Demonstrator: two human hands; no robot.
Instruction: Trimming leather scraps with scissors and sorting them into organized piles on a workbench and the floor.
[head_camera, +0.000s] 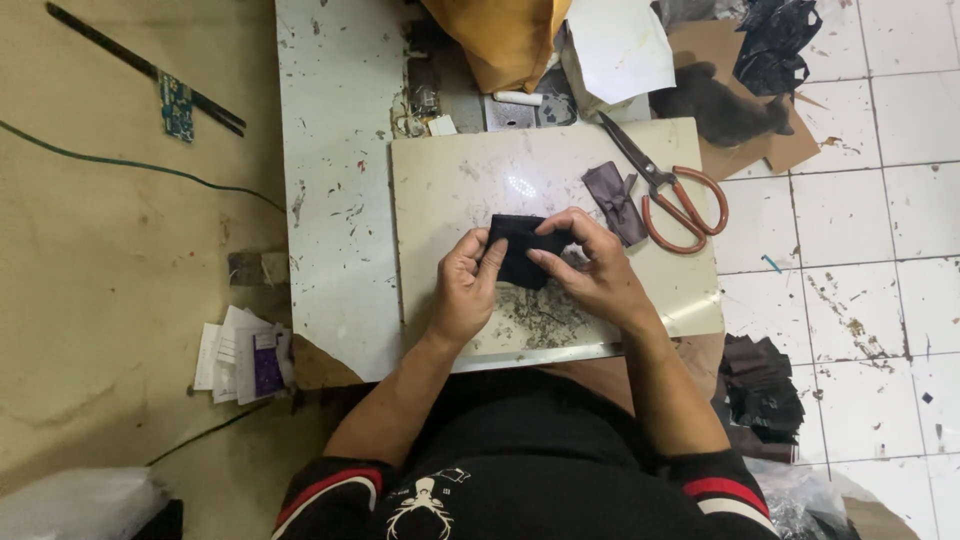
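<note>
My left hand (466, 282) and my right hand (590, 264) both grip a small piece of black fabric (522, 250), holding it just above a pale stone slab (450, 190). The left fingers pinch its left edge; the right fingers curl over its right edge. To the right of my right hand lies a folded dark purple fabric bow (614, 200) on the slab. Orange-handled scissors (668, 190) rest beside the bow, blades pointing up-left.
The slab sits on a paint-flecked white table (335, 150). An orange cloth (500, 40) and white paper (620, 45) lie at the back. Black fabric scraps (762, 385) pile on the tiled floor at right. Paper slips (240, 355) lie on the brown floor at left.
</note>
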